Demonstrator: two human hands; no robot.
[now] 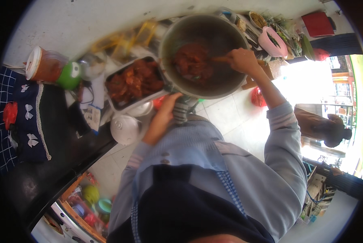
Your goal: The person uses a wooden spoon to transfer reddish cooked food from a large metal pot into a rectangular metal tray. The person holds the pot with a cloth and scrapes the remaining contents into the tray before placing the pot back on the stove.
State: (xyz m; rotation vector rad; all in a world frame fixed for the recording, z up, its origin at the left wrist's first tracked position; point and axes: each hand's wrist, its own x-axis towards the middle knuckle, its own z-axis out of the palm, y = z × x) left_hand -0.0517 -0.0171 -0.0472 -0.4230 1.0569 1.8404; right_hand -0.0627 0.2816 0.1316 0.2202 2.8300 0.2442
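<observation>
A large metal pot (pixel 164 60) stands in front of me, with dark red saucy food (pixel 193 60) in its bottom. My right hand (pixel 242 61) is closed round the handle of a wooden stirring tool (pixel 220 59), which reaches into the pot beside the food; its far end is hidden. My left hand (pixel 168 109) is at the pot's near side, closed on a grey striped cloth (pixel 180 112). Left of the pot, close to that hand, sits a rectangular metal tray (pixel 129 106) heaped with red-sauced pieces of food (pixel 135 79).
At the far left are a lidded tub of red sauce (pixel 48 65), a green round container (pixel 71 75) and a black counter (pixel 48 174). A white lidded container (pixel 124 128) is below the tray. A pink basket (pixel 272 42) with greens stands right of the pot. Another person (pixel 323 125) is at the right.
</observation>
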